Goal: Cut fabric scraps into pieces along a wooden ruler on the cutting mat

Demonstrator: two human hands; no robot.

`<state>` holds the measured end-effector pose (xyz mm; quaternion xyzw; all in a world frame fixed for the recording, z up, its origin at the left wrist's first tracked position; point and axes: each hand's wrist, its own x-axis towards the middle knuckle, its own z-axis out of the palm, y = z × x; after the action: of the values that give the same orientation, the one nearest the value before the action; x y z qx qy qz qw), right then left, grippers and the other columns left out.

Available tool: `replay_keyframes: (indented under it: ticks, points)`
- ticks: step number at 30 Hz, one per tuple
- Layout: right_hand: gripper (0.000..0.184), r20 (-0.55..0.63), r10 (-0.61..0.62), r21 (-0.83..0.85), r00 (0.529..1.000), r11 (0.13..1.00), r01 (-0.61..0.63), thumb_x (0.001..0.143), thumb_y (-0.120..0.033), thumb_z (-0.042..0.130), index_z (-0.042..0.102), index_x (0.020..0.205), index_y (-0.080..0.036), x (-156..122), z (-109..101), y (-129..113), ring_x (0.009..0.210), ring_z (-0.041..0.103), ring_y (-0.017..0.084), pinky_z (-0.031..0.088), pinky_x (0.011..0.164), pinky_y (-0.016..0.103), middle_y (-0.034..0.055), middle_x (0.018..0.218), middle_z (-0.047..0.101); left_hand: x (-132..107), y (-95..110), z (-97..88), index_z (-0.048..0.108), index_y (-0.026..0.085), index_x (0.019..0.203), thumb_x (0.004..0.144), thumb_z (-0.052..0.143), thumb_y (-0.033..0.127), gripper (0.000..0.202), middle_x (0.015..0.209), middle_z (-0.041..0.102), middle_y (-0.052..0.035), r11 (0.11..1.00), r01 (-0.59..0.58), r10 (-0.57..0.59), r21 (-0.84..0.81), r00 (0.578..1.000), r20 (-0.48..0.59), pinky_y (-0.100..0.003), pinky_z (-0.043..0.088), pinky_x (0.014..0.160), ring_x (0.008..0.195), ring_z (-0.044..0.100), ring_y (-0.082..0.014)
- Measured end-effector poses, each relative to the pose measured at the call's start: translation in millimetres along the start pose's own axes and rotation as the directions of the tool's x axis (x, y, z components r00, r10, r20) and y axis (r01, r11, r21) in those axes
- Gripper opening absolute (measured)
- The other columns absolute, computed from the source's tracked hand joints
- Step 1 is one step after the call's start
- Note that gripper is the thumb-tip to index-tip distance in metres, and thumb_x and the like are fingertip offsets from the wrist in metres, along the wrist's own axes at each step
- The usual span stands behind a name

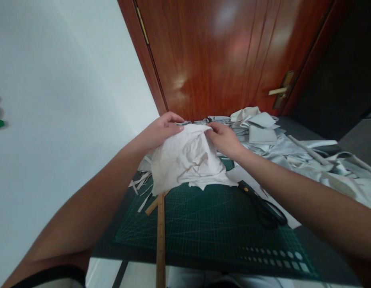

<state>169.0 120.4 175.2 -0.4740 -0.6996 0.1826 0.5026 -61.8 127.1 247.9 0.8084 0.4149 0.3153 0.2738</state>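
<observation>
A wrinkled piece of white cloth [188, 156] hangs between my two hands above the table. My left hand [164, 130] pinches its upper left edge between thumb and fingers. At the upper right corner, my right hand [223, 138] grips the cloth, its fingertips partly hidden behind the fabric. The lower edge is ragged and hangs over a green cutting mat [203, 224]. Below the cloth, a wooden ruler [160, 236] runs past the table's front edge. Black-handled scissors [263, 208] lie on the mat under my right forearm.
Heaped grey and white fabric scraps [281, 148] cover the back and right of the table. Narrow strips [145, 184] lie at the left, near a second wooden ruler [152, 207]. A brown wooden door [215, 60] stands behind, with a white wall [83, 72] at left.
</observation>
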Motion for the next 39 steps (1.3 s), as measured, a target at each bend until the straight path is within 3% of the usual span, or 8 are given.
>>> replay_keyframes:
  ticks: [4,7,15,20,25,29,33,39]
  points:
    - [0.032,-0.013,-0.120,-0.017,0.993,0.993,0.120,0.094,-0.025,0.051,0.075,0.115,-0.023,3.2,-22.0,9.0,0.113,0.068,0.024,0.049,0.101,0.042,0.0028,0.117,0.076,-0.8,-17.8,-10.0,0.062,0.024,0.103,0.077,0.069,0.036,0.030,0.088,0.072,-0.0022,0.993,0.101,-0.116,0.066,0.943,0.311,-0.029,0.053,0.066,0.075,0.068,-0.0169]
    - [0.038,0.045,-0.226,-0.081,0.973,0.970,0.229,0.095,-0.024,0.054,0.073,0.127,-0.027,3.4,-35.4,7.9,0.122,0.066,0.023,0.046,0.110,0.044,0.0022,0.130,0.073,-1.8,-29.7,-11.5,0.059,0.023,0.078,0.077,0.068,0.042,0.021,0.081,0.069,-0.0016,0.969,0.072,-0.163,0.236,0.906,0.391,-0.029,0.054,0.068,0.078,0.068,-0.0181]
    - [0.032,0.074,-0.229,-0.162,0.971,0.958,0.238,0.094,-0.026,0.061,0.076,0.122,-0.025,3.4,-54.9,6.2,0.114,0.069,0.027,0.050,0.104,0.048,0.0065,0.120,0.076,-11.5,-37.4,-11.6,0.055,0.023,0.092,0.079,0.067,0.038,0.022,0.071,0.061,-0.0004,0.988,0.150,-0.149,-0.028,0.989,0.025,-0.025,0.048,0.055,0.064,0.061,-0.0143]
    - [0.023,0.116,-0.134,-0.086,0.984,0.986,0.144,0.091,-0.035,0.065,0.080,0.105,-0.023,3.9,-55.3,12.7,0.098,0.070,0.025,0.053,0.092,0.044,0.0056,0.105,0.078,-12.9,-33.5,-20.2,0.066,0.022,0.106,0.080,0.071,0.037,0.031,0.084,0.070,-0.0044,0.977,0.162,-0.156,0.140,0.987,-0.048,-0.029,0.055,0.064,0.079,0.068,-0.0190]
    - [0.022,0.172,-0.051,0.048,0.984,0.998,0.044,0.087,-0.039,0.071,0.075,0.095,-0.020,2.5,-55.0,16.8,0.080,0.065,0.020,0.052,0.076,0.036,0.0045,0.090,0.075,-17.4,-31.6,-25.9,0.071,0.021,0.092,0.084,0.071,0.042,0.023,0.076,0.069,-0.0043,0.940,0.201,-0.181,0.275,0.979,-0.097,-0.032,0.058,0.067,0.077,0.070,-0.0195]
    - [0.028,0.218,0.025,0.076,0.976,0.996,-0.042,0.086,-0.047,0.070,0.067,0.088,-0.020,1.6,-59.5,16.3,0.068,0.057,0.017,0.045,0.062,0.031,0.0027,0.078,0.066,-21.2,-27.9,-24.0,0.062,0.020,0.085,0.087,0.067,0.039,0.020,0.068,0.063,-0.0018,0.974,0.225,-0.228,-0.036,0.971,-0.077,-0.029,0.055,0.061,0.066,0.065,-0.0160]
    - [0.025,0.175,-0.010,0.026,0.985,1.000,0.005,0.092,-0.046,0.060,0.059,0.088,-0.022,5.0,-64.3,17.6,0.073,0.055,0.019,0.045,0.065,0.032,0.0028,0.079,0.062,-22.2,-26.9,-14.1,0.056,0.019,0.079,0.078,0.076,0.038,0.027,0.065,0.059,0.0010,0.851,0.214,-0.228,-0.479,0.973,0.029,-0.024,0.052,0.057,0.059,0.061,-0.0122]
    - [0.021,-0.075,-0.122,-0.198,0.990,0.975,0.105,0.086,-0.038,0.068,0.057,0.095,-0.022,-18.2,-51.7,-17.2,0.090,0.059,0.025,0.048,0.079,0.041,0.0088,0.098,0.064,-21.1,-8.0,19.4,0.057,0.019,0.085,0.079,0.077,0.032,0.025,0.073,0.062,0.0015,0.723,0.210,-0.282,-0.658,0.959,-0.004,-0.023,0.048,0.056,0.060,0.060,-0.0111]
